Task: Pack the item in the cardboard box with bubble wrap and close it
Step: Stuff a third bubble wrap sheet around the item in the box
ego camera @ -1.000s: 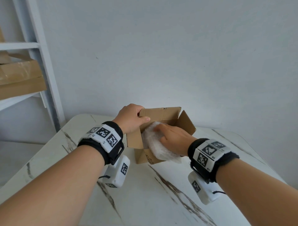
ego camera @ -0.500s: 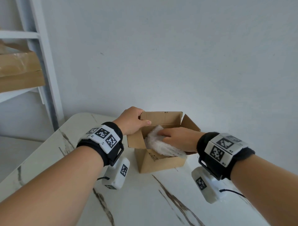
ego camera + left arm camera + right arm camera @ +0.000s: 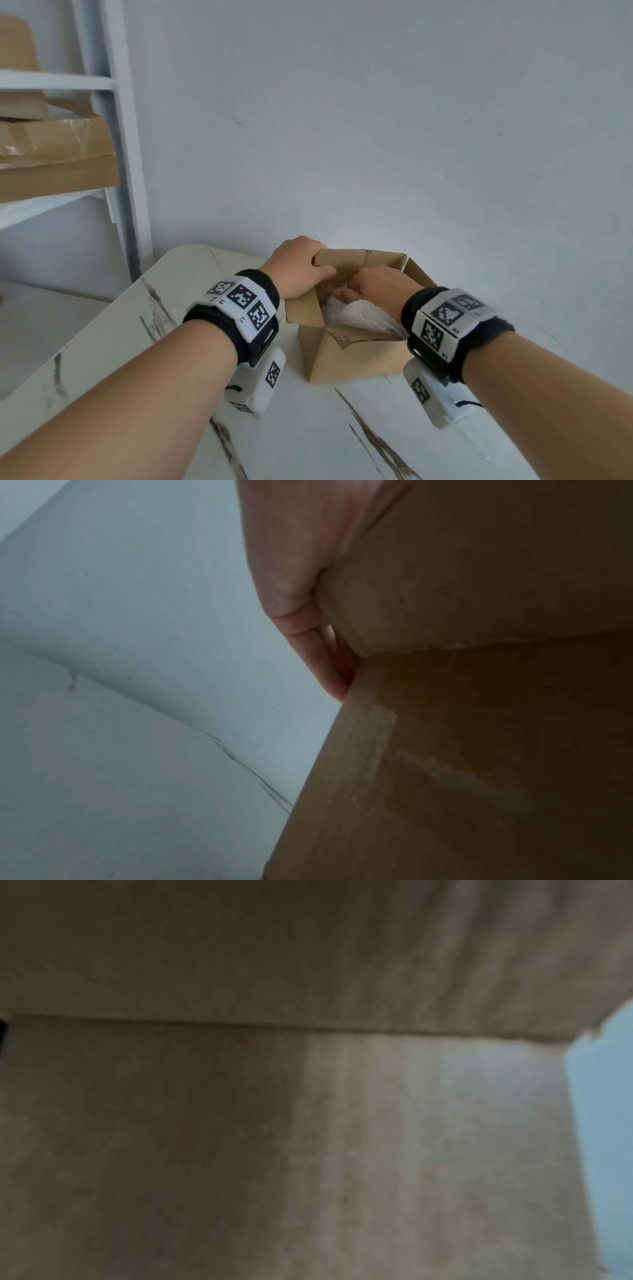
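A small cardboard box stands open on the marble table. Crumpled white bubble wrap fills its opening and hides whatever lies beneath. My left hand grips the left flap near the far corner, thumb inside and fingers behind. The left wrist view shows those fingers tucked behind the flap. My right hand reaches down into the box, its fingers pressing on the wrap. The right wrist view is only blurred cardboard.
A white shelf frame stands at the left and carries larger cardboard boxes. A plain wall lies right behind the box. The table's rounded edge falls away on the left.
My right hand has pushed farther into the box and the bubble wrap sits lower. The left hand has kept hold of the flap.
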`<control>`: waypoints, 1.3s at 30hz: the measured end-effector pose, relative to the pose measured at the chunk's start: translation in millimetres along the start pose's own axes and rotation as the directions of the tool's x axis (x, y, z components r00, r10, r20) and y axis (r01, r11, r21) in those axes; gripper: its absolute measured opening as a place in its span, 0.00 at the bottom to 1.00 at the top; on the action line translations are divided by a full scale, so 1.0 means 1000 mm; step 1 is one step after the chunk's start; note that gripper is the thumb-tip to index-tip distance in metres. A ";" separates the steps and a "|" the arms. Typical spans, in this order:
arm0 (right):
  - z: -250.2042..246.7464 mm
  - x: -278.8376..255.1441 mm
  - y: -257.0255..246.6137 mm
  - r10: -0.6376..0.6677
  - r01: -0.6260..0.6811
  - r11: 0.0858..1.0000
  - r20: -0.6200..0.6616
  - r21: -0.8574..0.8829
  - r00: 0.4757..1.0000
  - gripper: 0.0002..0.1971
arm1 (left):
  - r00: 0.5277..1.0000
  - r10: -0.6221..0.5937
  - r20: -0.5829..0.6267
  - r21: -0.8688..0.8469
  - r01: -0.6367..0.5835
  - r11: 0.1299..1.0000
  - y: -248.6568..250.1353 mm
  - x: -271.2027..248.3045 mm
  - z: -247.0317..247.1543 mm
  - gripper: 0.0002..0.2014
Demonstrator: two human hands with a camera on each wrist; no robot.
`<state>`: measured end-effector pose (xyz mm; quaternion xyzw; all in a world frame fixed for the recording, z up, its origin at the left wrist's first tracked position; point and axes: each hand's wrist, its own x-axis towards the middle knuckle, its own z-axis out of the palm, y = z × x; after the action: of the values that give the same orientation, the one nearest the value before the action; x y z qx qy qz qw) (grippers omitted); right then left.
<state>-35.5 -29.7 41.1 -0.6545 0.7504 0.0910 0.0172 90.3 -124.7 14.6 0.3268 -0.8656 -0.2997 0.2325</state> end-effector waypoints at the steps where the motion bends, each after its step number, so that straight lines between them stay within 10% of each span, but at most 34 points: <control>1: 0.004 0.000 -0.002 0.046 -0.047 0.998 -0.036 -0.031 0.998 0.19 | 1.000 -0.002 0.002 -0.004 0.002 1.000 0.001 -0.001 0.000 0.13; 8: 0.000 -0.013 -0.016 0.005 -0.071 0.968 -0.262 -0.241 0.965 0.11 | 1.000 -0.024 0.012 -0.015 0.024 1.000 0.005 -0.004 -0.002 0.14; 28: 0.000 0.002 0.005 -0.024 0.023 1.000 0.200 0.008 0.979 0.18 | 1.000 -0.002 0.015 0.049 0.001 0.999 0.005 0.000 -0.001 0.16; 36: 0.005 0.007 -0.005 0.104 -0.127 0.989 0.263 0.071 0.959 0.20 | 1.000 -0.008 0.012 0.035 0.008 0.999 0.005 -0.001 -0.001 0.17; 39: -0.005 -0.003 0.002 0.049 -0.053 0.998 0.098 0.039 0.994 0.14 | 1.000 -0.009 0.020 0.034 0.008 0.999 0.007 -0.002 -0.001 0.17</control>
<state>-36.1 -27.4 47.0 -0.6295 0.7668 0.1074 0.0650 89.2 -119.5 19.9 0.3313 -0.8715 -0.2895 0.2168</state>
